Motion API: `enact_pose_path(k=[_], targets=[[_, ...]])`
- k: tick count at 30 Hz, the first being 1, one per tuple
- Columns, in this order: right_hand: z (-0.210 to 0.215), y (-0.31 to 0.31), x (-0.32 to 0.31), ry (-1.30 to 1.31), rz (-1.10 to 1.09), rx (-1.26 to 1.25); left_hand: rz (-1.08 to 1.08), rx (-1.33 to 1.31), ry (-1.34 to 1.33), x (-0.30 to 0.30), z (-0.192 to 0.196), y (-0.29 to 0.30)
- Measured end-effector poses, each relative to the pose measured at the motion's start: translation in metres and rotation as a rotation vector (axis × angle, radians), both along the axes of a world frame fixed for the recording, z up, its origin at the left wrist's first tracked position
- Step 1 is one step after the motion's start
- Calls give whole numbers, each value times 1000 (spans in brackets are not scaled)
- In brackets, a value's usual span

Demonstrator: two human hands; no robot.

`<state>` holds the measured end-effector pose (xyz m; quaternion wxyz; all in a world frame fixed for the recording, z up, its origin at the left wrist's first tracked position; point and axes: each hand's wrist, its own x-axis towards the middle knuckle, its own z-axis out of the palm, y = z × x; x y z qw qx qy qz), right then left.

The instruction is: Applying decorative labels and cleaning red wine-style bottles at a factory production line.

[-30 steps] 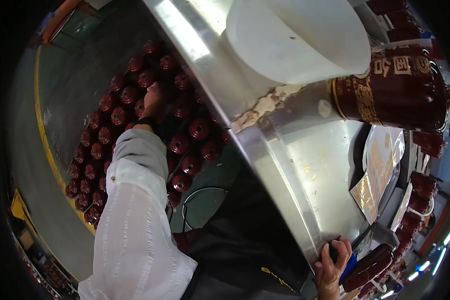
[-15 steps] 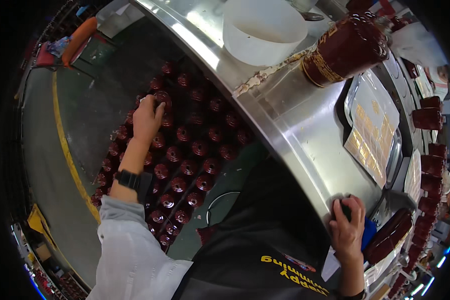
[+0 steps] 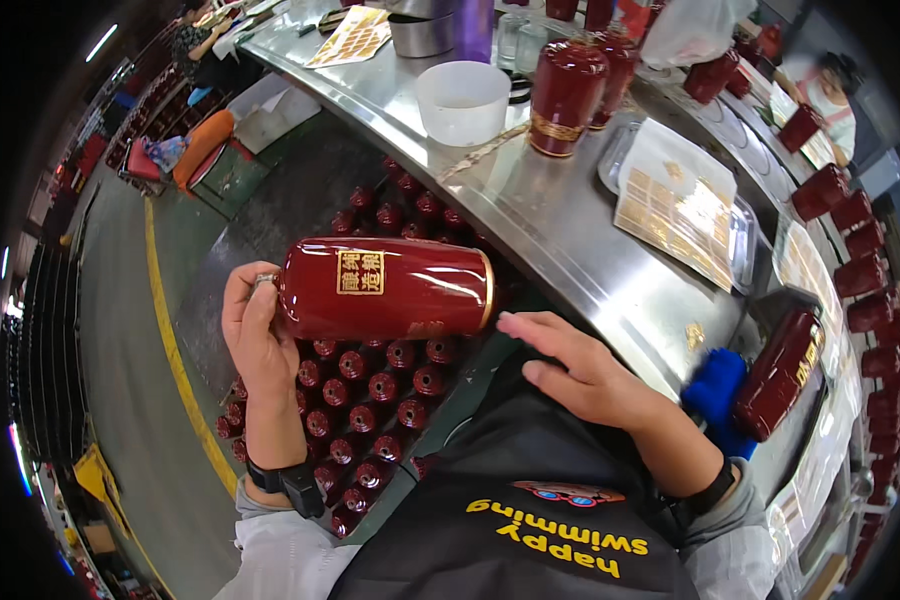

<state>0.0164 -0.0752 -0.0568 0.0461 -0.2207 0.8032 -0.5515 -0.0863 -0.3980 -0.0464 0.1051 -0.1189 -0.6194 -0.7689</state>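
A glossy dark red bottle (image 3: pixel 425 285) with a gold square of characters and a gold band round its base lies sideways in the air before me. My left hand (image 3: pixel 262 345) pinches it at the neck end. Just off the bottle's base is my right hand (image 3: pixel 590 375), fingers stretched out and apart, holding nothing; fingertip contact cannot be made out. Below stand many similar red bottles (image 3: pixel 383 387), packed in rows. To the right, another red bottle (image 3: pixel 782 375) lies on a blue support (image 3: pixel 715 390) at the metal table (image 3: pixel 540 230).
On the table are a white plastic bowl (image 3: pixel 462 118), a standing red bottle (image 3: pixel 567 100) and a tray (image 3: pixel 742 245) bearing a sheet of gold stickers (image 3: pixel 670 215). Red bottles (image 3: pixel 867 272) line the far right. A person (image 3: pixel 830 100) sits across; an orange chair (image 3: pixel 205 145) stands left.
My left hand has lifted a bottle from the rows below and brought it up sideways. My right hand has left the table edge and moved left toward its base. The view has shifted.
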Motion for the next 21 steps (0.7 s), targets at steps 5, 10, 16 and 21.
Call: enact_pose_path(k=[5, 10, 16, 21], targets=[[10, 7, 31, -3, -9, -115, -59, 62, -27, 23, 5, 29], [13, 22, 50, -43, -8, -202, -98, 64, -7, 28, 11, 46], [8, 33, 61, 70, -13, -300, -123, 60, -3, 35, 17, 68], [8, 41, 66, -162, -35, -468, -121, 2, -25, 36, 19, 80]])
